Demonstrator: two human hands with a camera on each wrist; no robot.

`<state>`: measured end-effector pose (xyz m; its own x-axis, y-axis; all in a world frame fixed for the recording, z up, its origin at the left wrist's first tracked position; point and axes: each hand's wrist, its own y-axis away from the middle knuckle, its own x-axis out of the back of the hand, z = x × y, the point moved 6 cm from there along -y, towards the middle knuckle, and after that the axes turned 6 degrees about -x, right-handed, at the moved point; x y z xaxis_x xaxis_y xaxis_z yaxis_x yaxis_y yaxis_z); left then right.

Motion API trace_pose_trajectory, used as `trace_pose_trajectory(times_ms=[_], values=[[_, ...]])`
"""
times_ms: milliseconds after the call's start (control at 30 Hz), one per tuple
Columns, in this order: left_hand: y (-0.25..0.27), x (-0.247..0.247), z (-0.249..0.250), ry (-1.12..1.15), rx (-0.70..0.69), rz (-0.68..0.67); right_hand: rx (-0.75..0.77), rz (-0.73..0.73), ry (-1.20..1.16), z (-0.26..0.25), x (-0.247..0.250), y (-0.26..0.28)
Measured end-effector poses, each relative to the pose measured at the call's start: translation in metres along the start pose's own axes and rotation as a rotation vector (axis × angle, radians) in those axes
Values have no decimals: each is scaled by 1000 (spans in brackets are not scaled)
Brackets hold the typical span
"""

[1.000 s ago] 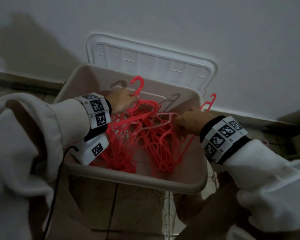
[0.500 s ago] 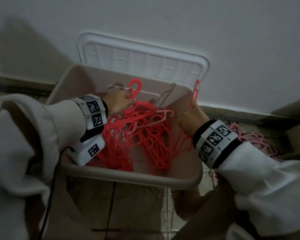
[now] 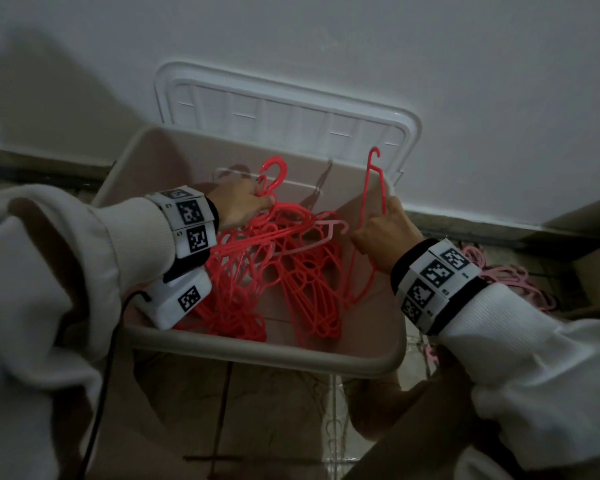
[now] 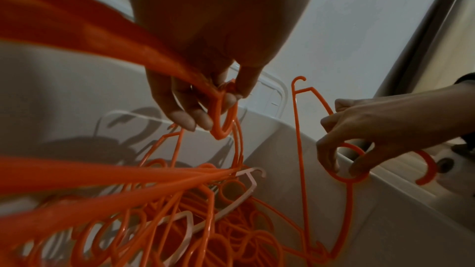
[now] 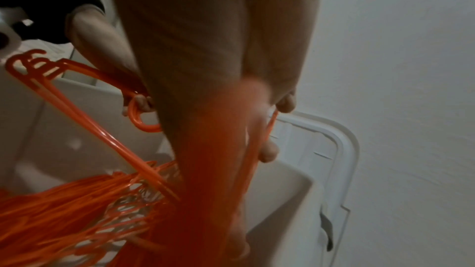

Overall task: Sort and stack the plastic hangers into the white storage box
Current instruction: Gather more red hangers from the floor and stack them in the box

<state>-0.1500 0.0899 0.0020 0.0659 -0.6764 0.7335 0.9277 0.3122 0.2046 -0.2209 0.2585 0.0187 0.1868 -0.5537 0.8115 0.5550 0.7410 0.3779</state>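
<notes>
Nearest me are my two sleeves, pale, each ending in a black cuff with a band of printed tags; a white block with a black cable hangs under the left wrist.

Just past the cuffs comes the near rim of the box, which stands on a tiled floor. Inside it the red hangers lie in a loose tangle across the bottom, with one paler hanger caught among them.

My right hand is over the right side of the box, fingers curled: in the left wrist view the fingertips pinch the round loop of a single hanger, which stands nearly upright with one end pointing up near the far right corner and its lower end down in the pile.

My left hand is further in, toward the back wall of the box. Its fingers are closed around the necks of several red hangers bunched together, one hook rising above the knuckles; their arms trail back down into the tangle.

Behind the box the white lid leans upright against the wall. On the floor to the right, outside the box, lies a heap of pink hangers.
</notes>
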Motion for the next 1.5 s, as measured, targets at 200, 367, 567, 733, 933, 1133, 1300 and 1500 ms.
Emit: trace_pose_trajectory(times_ms=[200,367,567,733,933,1133,1300,1500], values=[[1,0,-3,7,17,-3,-53,49,-10,2,8,2],[0,-2,-2,44,10,2,-183,140,-1,23,20,0],[-2,1,-2,45,0,43,-277,89,-115,32,12,-2],[-4,8,-10,53,20,98,-145,-85,-507,32,14,-7],[-8,11,-15,36,3,104,68,-188,-749,36,38,-11],[-10,9,-22,330,36,87,173,-46,-941,22,46,-37],[1,11,-14,724,106,-37,235,99,-1096,-5,56,-55],[14,19,-15,519,2,-52,308,155,-1305,-46,72,-73]])
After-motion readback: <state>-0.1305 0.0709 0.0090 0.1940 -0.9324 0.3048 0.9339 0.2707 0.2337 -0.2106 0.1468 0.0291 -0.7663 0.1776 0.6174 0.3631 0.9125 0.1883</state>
